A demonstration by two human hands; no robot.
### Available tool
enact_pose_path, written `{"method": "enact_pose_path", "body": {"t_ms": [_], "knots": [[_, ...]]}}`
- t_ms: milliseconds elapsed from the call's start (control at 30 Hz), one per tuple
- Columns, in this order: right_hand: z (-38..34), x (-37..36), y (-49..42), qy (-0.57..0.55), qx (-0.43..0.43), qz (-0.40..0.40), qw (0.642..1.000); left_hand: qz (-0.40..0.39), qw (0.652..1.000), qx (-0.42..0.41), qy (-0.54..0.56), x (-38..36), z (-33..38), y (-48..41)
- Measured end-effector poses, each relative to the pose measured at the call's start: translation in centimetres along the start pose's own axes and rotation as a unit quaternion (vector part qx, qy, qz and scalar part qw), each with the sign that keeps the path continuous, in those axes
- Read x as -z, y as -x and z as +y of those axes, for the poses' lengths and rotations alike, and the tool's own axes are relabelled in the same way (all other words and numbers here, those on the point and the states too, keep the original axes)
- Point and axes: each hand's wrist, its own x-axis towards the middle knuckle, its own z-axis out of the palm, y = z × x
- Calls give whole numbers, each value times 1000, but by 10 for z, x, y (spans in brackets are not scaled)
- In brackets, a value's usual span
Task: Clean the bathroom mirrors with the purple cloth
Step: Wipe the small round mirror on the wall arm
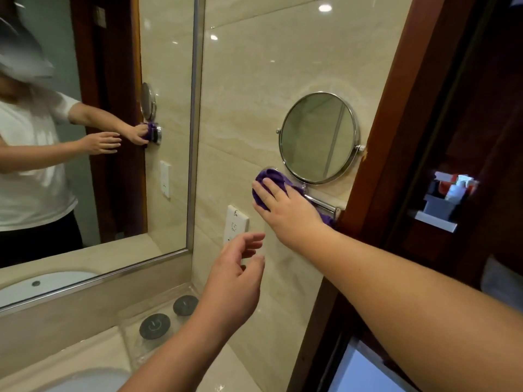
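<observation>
A round chrome-framed swivel mirror hangs on the beige tiled wall at the right. Just below its lower left edge, my right hand presses the purple cloth against the wall mount, fingers lying over the cloth. Part of the cloth trails under my wrist along the chrome arm. My left hand hovers in the air below, fingers loosely spread, holding nothing. The large framed wall mirror fills the left side and reflects me and both hands.
A white wall socket sits between my hands. Below lie the marble counter, a clear tray with two dark round lids and a basin rim. A dark wooden door frame stands at the right, with bottles on a shelf beyond.
</observation>
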Motion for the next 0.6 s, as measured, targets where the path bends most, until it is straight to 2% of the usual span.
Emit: {"method": "enact_pose_path", "body": {"t_ms": [133, 367, 500, 567, 600], "knots": [[2, 0, 35, 33, -1, -10, 999, -18, 1000, 2, 11, -15, 6, 1], [27, 32, 78, -44, 5, -37, 998, -35, 999, -7, 16, -28, 0, 5], [60, 45, 92, -6, 52, 49, 997, -31, 999, 7, 18, -19, -5, 2], [71, 54, 86, 24, 41, 115, 992, -25, 999, 12, 25, -18, -4, -3], [74, 58, 79, 41, 18, 120, 992, -21, 999, 14, 30, -19, -2, -6]]}}
